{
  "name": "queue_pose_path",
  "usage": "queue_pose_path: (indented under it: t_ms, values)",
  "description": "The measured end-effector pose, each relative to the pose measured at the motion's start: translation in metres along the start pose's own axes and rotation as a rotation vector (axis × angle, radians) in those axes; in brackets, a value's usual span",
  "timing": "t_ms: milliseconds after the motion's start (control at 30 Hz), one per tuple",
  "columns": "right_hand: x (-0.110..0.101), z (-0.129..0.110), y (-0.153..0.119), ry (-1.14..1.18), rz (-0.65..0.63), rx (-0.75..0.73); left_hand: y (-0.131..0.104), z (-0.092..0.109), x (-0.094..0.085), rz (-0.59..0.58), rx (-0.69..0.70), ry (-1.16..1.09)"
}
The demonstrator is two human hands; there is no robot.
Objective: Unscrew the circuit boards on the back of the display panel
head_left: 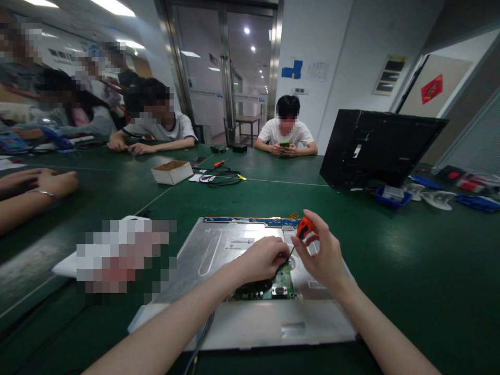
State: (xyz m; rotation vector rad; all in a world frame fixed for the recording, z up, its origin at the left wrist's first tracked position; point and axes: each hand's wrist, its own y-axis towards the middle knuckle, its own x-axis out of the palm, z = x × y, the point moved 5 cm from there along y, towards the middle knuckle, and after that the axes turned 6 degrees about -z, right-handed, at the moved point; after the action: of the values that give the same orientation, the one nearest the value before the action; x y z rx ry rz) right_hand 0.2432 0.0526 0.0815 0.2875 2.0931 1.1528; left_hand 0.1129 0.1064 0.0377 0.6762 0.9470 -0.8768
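In front of me a silver metal panel lies flat, like the back of a screen. A green circuit board with a connector port sits at its middle, and a narrow blue circuit strip runs along its far edge. My right hand grips the orange-and-black handle of a screwdriver, its thin shaft tilted down toward the board. Beside the shaft's lower end, my left hand has its fingers closed over the board. What they pinch, if anything, is hidden. A dark cable trails from beneath my left forearm.
An open white box, black cables and another orange screwdriver lie farther back on the green table. A black monitor casing stands at right, near a blue tray. Several people sit around.
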Motion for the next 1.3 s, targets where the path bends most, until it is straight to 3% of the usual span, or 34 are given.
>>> queue_pose_path:
  t_ms: [167,433,900,1300]
  values:
    - [0.0004,-0.0019,0.0010,0.030,-0.027,0.028,-0.0012,0.0022,-0.0020,0.005,-0.008,0.009]
    - [-0.0002,0.0006,0.0003,-0.001,0.039,-0.035,-0.0005,-0.0009,-0.0004,0.008,-0.005,0.004]
    - [0.0012,-0.0004,0.0001,0.048,-0.029,0.012,-0.0005,0.0005,-0.0001,0.009,-0.006,0.013]
    - [0.0021,0.0040,-0.0019,-0.012,0.022,0.001,-0.0008,-0.0001,-0.0001,0.006,-0.001,0.003]
